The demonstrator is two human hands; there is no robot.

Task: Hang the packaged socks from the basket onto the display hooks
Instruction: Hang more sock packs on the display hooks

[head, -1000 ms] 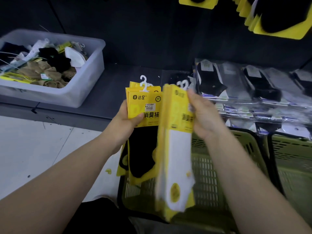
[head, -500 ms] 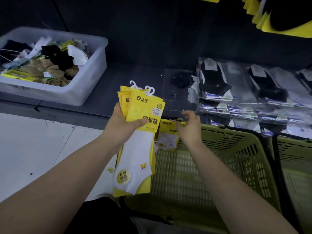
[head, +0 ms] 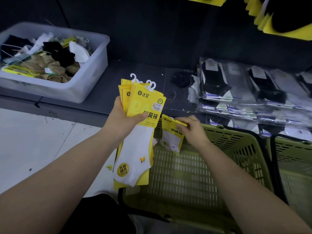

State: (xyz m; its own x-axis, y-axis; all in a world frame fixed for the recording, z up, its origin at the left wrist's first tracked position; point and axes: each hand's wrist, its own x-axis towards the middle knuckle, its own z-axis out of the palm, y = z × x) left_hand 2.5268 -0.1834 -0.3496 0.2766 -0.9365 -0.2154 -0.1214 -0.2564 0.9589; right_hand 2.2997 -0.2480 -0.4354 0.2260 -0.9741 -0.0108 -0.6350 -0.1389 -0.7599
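Over the near-left corner of the green basket (head: 236, 137), the right hand (head: 194, 130) pinches the top edge of a single yellow pack (head: 172, 134) between thumb and curled fingers; the pack hangs just inside the rim, its white sock dangling free. Beside it the left hand (head: 125, 119) grips a fanned stack of packs (head: 145, 105), thumb pressed across the front card and fingers wrapped behind; the stack's white plastic hangers (head: 135, 78) stick up above the cards, close together.

We judge the fan to be the weak spot. It is clamped at one side only, so sliding another pack in could let the back cards slip out. The hangers crowd one another and may catch when threaded onto a display hook. The single pack is held by a narrow pinch and could snag on the basket's lattice as it rises. Its own hanger is hidden under the fingers, so we cannot tell which way it faces. No bare display hook is in view; we see only hung packs (head: 287, 22) at the top right.

A second ago the right hand held a white-sock pack up beside the stack, whose front then showed a black sock; that white pack now fronts the stack. Half a second ago the right hand was only reaching the pack at the rim; now the card is tipped up in its pinch.
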